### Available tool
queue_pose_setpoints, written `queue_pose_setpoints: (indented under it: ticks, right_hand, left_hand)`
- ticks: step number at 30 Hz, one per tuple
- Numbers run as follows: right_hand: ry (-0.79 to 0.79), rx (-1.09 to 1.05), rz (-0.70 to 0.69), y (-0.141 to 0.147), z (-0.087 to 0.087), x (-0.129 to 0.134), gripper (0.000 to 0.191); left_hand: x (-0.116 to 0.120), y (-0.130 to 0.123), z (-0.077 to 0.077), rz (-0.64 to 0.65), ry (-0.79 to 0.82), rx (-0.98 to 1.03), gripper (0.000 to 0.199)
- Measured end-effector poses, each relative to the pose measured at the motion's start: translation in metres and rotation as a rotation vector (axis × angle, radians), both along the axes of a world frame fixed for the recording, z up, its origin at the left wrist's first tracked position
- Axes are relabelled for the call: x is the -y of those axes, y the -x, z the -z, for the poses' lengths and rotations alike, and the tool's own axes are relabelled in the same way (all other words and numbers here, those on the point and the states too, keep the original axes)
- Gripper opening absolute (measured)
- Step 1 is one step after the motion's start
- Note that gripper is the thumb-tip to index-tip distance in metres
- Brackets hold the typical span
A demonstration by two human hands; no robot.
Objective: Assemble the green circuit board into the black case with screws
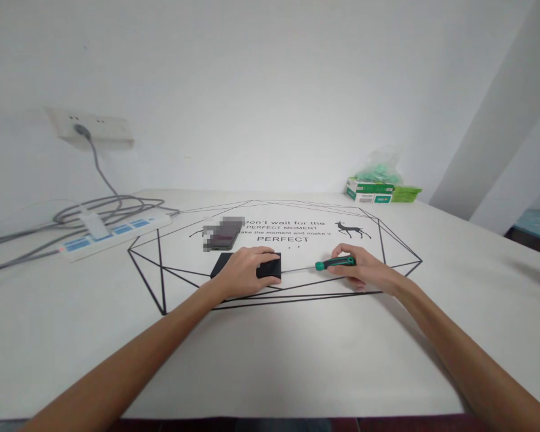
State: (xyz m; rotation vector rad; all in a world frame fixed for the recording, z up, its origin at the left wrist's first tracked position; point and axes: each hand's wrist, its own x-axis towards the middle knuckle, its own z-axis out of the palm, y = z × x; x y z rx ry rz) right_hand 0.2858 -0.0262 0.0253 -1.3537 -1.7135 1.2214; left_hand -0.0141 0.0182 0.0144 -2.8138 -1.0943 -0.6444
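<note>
A flat black box [272,265] lies on the white table, and my left hand [243,271] grips it from above, thumb and fingers at its right part. The palm hides much of the box. In my right hand [362,268] is a screwdriver [337,263] with a green and black handle, held level between thumb and fingers. Its thin metal shaft points left and the tip meets the right side of the box. Whether a screw sits at the tip is too small to tell. Just behind the box lies a partly blurred phone [227,233].
At the left, a white power strip [117,235] with a charger plugged in lies beside coiled grey cables [112,207]. A wall socket [90,127] is above. Green and white boxes [369,190] with a plastic bag [382,168] stand at the back right.
</note>
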Motion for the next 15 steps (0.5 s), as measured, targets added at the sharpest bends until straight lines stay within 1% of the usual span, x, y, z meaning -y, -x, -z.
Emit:
queue_pose_setpoints:
  ticks: [2, 4, 6, 7, 9, 11, 13, 15]
  right_hand:
    - [-0.064, 0.046, 0.026, -0.001, 0.002, -0.003, 0.045]
    - [-0.154, 0.130, 0.065, 0.000, 0.004, -0.005, 0.052]
    - [-0.193, 0.159, 0.084, 0.002, 0.004, -0.006, 0.054]
    - [-0.177, 0.143, 0.078, 0.003, 0.002, -0.004, 0.050]
    - [-0.096, 0.056, 0.040, 0.004, -0.002, -0.001, 0.044]
    - [-0.044, -0.052, -0.022, 0.003, -0.006, 0.003, 0.045]
    - [-0.051, -0.095, -0.047, 0.002, -0.007, 0.004, 0.043]
    - [-0.098, -0.050, -0.010, 0.002, -0.005, 0.002, 0.042]
  left_hand:
    - [0.000, 0.000, 0.000, -0.005, -0.001, 0.000, 0.052]
    - [0.000, 0.000, -0.001, -0.008, -0.001, 0.001, 0.052]
    - [0.000, 0.000, -0.001, -0.009, 0.003, 0.003, 0.052]
    - [0.000, 0.000, -0.001, -0.008, 0.005, 0.003, 0.052]
    - [0.000, 0.000, -0.002, -0.009, 0.007, 0.004, 0.052]
    - [0.001, 0.000, -0.002, -0.012, 0.006, 0.008, 0.051]
    - [0.001, 0.000, -0.002, -0.012, 0.007, 0.008, 0.051]
    - [0.001, 0.000, -0.002, -0.010, 0.010, 0.004, 0.052]
